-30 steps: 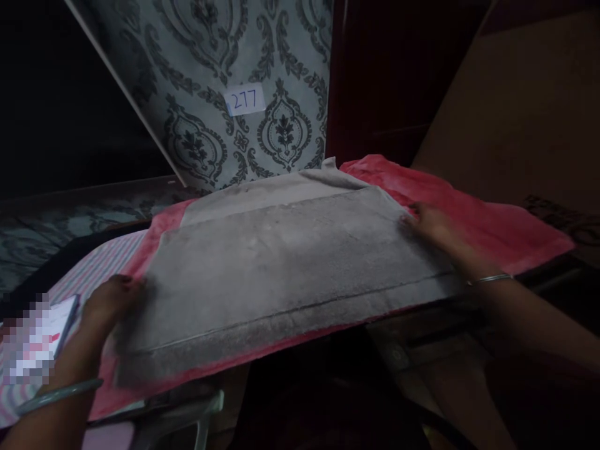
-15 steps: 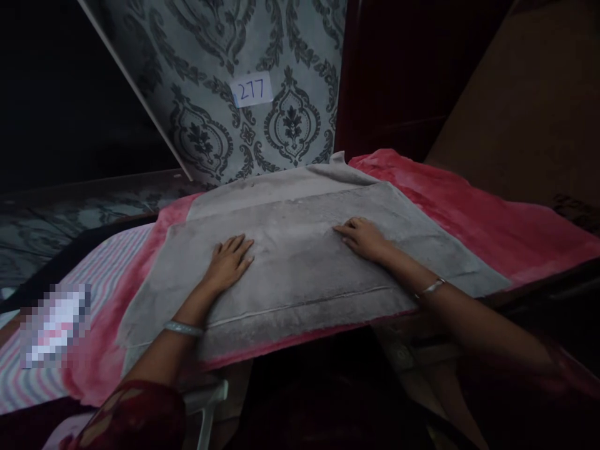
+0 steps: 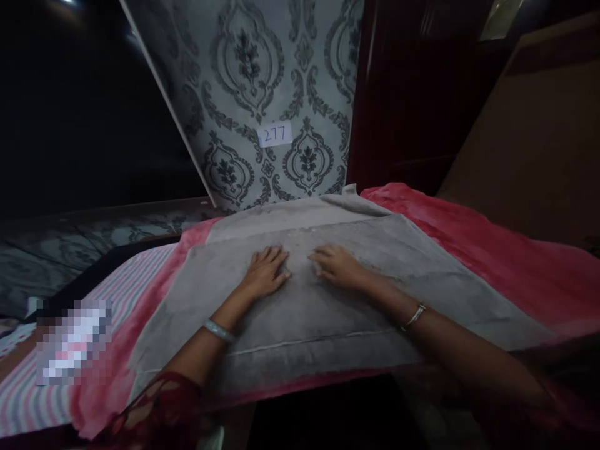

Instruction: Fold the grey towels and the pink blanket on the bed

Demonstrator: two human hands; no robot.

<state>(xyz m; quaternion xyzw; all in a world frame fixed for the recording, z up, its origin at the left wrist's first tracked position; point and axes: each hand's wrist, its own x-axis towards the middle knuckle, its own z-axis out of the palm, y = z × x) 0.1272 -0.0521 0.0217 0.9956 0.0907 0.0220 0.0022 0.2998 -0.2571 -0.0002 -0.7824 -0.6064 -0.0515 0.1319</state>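
A grey plush cloth (image 3: 281, 319) lies spread out in front of me, its far part folded over to show a lighter side. My left hand (image 3: 268, 271) rests palm down on its middle, fingers spread. Just to the right, my right hand (image 3: 340, 267) is over the same cloth with its fingers stretched out and slightly bent, nothing in them. A small gap of cloth separates the two hands. Beneath the grey cloth lies a pink-red plush blanket (image 3: 497, 256), showing at both sides and along the near edge.
A striped cloth (image 3: 126, 281) lies at the left, with a pixelated patch over part of it. Behind stands a patterned wall (image 3: 300, 81) bearing a paper label (image 3: 275, 133) marked 277. A dark screen-like panel (image 3: 84, 119) is at left, a dark red door-like panel (image 3: 412, 94) at right.
Both hands have moved closer together over the grey cloth, the left one rightward and the right one leftward. The view has tilted up, so more wall shows.
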